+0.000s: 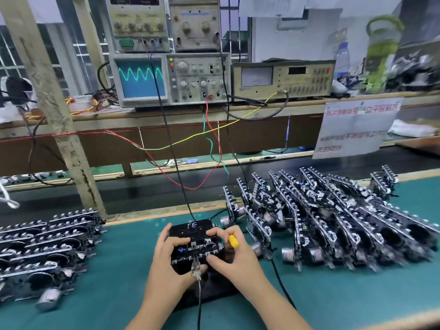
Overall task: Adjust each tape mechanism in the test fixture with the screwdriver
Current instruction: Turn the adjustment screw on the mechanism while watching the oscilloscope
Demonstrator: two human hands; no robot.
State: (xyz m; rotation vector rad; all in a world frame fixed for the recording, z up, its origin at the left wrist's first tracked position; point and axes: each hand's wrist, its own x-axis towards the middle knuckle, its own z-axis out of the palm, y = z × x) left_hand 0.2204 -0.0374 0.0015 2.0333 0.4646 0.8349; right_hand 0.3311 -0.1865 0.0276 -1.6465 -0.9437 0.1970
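A black tape mechanism [194,245] marked "FE" sits in the test fixture [209,289] on the green mat, near the front middle. My left hand [166,258] grips its left side, thumb at the top edge and fingers curled over the deck. My right hand [228,252] grips its right side and holds a yellow-handled screwdriver [233,241] tucked between the fingers; its tip is hidden. A metal clip [196,270] with a cable hangs at the mechanism's front edge.
Stacked tape mechanisms lie at the left [45,248] and in a large pile at the right [333,215]. An oscilloscope [142,78] showing a green wave stands on the shelf behind with other instruments. Coloured wires [209,144] and a black cable [176,163] drop to the fixture.
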